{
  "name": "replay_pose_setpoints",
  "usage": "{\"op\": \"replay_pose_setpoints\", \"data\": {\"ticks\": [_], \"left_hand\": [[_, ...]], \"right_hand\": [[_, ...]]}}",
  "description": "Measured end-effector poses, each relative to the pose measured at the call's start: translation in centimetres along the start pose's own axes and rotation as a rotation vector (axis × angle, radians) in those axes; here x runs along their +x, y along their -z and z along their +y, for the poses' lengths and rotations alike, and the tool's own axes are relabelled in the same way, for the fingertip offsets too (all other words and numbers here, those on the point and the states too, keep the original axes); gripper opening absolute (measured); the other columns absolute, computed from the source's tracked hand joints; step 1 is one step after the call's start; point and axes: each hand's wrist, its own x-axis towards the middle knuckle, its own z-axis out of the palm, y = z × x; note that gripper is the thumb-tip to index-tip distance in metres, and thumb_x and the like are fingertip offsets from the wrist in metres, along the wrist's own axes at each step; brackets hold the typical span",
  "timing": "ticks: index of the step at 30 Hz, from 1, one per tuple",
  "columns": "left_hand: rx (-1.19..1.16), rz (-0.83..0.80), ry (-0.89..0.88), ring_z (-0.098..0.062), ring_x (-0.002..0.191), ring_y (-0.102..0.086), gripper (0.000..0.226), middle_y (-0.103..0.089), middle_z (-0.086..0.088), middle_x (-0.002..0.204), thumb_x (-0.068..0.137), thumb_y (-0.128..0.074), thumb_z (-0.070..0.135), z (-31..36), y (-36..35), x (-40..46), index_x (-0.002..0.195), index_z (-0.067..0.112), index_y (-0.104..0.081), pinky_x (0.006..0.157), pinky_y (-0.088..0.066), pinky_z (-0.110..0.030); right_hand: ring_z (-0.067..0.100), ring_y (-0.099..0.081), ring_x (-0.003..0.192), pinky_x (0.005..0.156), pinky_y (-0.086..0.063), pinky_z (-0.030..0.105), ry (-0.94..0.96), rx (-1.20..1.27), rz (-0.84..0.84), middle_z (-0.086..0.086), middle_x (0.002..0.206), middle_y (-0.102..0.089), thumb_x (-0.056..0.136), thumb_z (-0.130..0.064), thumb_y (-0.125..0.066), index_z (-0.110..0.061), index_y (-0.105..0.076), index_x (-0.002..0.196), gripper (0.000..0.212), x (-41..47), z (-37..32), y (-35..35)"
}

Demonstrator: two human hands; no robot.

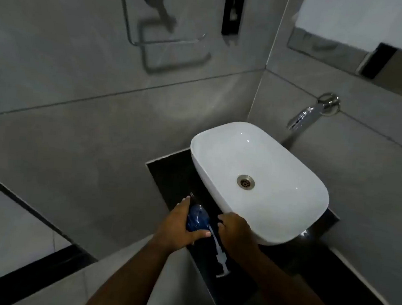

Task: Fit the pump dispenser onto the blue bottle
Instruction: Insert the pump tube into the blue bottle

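Note:
My left hand (178, 227) is wrapped around the blue bottle (196, 218), which it holds tilted over the black counter (170, 174) in front of the sink. The white pump dispenser (220, 256) stretches along the counter. Its thin tube points toward the bottle, and its head is nearest to me. The tube's far end lies close to my left thumb. My right hand (236, 230) sits just right of the tube with its fingers curled beside it. Whether those fingers grip the tube is hidden. The bottle's mouth is not clearly visible.
A white vessel sink (286, 215) stands on the counter right next to my right hand. A chrome wall spout (302, 117) juts out above it. Grey tiled walls close in on the left and behind, with a chrome towel ring (134, 38) high up.

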Motion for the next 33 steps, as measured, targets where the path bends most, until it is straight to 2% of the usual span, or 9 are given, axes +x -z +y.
{"op": "replay_pose_setpoints", "data": {"ticks": [2,6,10,14,18,23,26,29,33], "left_hand": [[0.042,0.002,-0.029,-0.021,0.147,-0.013,0.130,-0.014,-0.004,0.161,0.058,-0.057,0.091,0.0,-0.5,0.4,0.154,0.019,-0.007,0.116,-0.016,-0.034],[0.138,0.040,-0.030,-0.025,0.147,-0.013,0.113,-0.017,-0.007,0.161,0.066,-0.035,0.094,0.1,-1.2,0.8,0.154,0.026,-0.014,0.118,-0.018,-0.044],[0.174,0.053,-0.042,-0.025,0.147,-0.013,0.098,-0.016,-0.004,0.161,0.076,-0.033,0.086,0.0,-1.4,0.8,0.154,0.029,-0.014,0.116,-0.018,-0.041],[0.124,0.069,-0.038,-0.022,0.147,-0.011,0.092,-0.013,-0.002,0.162,0.081,-0.041,0.078,0.1,-1.7,0.6,0.154,0.029,-0.014,0.117,-0.019,-0.040],[0.164,0.117,-0.088,-0.021,0.148,-0.006,0.088,-0.010,-0.002,0.162,0.086,-0.047,0.071,-0.2,-1.9,0.8,0.154,0.026,-0.015,0.117,-0.012,-0.037],[0.238,0.143,-0.156,-0.013,0.146,0.002,0.091,-0.008,-0.002,0.162,0.084,-0.046,0.072,-0.6,-1.7,1.3,0.153,0.019,-0.019,0.117,-0.006,-0.034],[0.243,0.139,-0.160,-0.011,0.145,0.002,0.094,-0.008,-0.001,0.162,0.082,-0.042,0.076,-0.8,-1.8,1.3,0.153,0.019,-0.018,0.116,-0.006,-0.033],[0.230,0.136,-0.152,-0.011,0.144,0.003,0.094,-0.008,-0.001,0.162,0.082,-0.043,0.076,-1.0,-1.9,1.4,0.153,0.020,-0.017,0.115,-0.005,-0.032],[0.216,0.138,-0.145,-0.009,0.143,0.003,0.095,-0.008,0.001,0.162,0.082,-0.043,0.078,-1.2,-2.1,1.6,0.153,0.022,-0.015,0.113,-0.006,-0.031]], "right_hand": [[0.034,-0.065,0.099,0.080,-0.047,0.031,-0.042,-0.014,-0.015,0.016,0.103,-0.070,0.092,-0.016,-0.050,-0.004,-0.068,0.101,0.023,-0.8,0.9,-0.9],[0.029,-0.058,0.110,0.093,-0.043,0.036,-0.126,-0.081,-0.155,0.013,0.114,-0.063,0.094,-0.027,-0.051,-0.007,-0.063,0.108,0.026,-2.6,2.0,-3.0],[0.023,-0.063,0.100,0.087,-0.052,0.034,-0.229,-0.030,-0.220,0.009,0.109,-0.064,0.090,-0.038,-0.059,-0.011,-0.064,0.100,0.030,-3.7,2.4,-4.2],[0.011,-0.065,0.087,0.072,-0.054,0.014,-0.251,0.001,-0.204,0.007,0.112,-0.066,0.091,-0.035,-0.060,-0.012,-0.065,0.107,0.029,-4.0,2.8,-5.1],[0.026,-0.064,0.103,0.090,-0.055,0.040,-0.296,0.005,-0.141,0.012,0.114,-0.063,0.093,-0.027,-0.056,-0.007,-0.063,0.108,0.026,-3.9,2.0,-4.8],[0.026,-0.065,0.097,0.085,-0.058,0.043,-0.258,0.180,0.037,0.010,0.107,-0.061,0.087,-0.016,-0.065,-0.008,-0.057,0.108,0.024,-3.9,0.1,-2.4],[0.015,-0.061,0.084,0.078,-0.058,0.029,-0.167,0.140,0.154,0.006,0.095,-0.064,0.084,-0.018,-0.070,-0.011,-0.061,0.099,0.019,-3.2,-0.9,-0.2],[0.011,-0.051,0.079,0.065,-0.035,0.004,-0.073,0.052,0.255,0.010,0.095,-0.065,0.083,-0.018,-0.071,-0.008,-0.066,0.104,0.024,-2.2,-1.7,2.2],[0.011,-0.050,0.089,0.076,-0.038,0.015,-0.021,0.029,0.250,0.014,0.109,-0.064,0.081,-0.014,-0.071,-0.007,-0.066,0.114,0.034,-0.7,-2.9,4.5]]}}
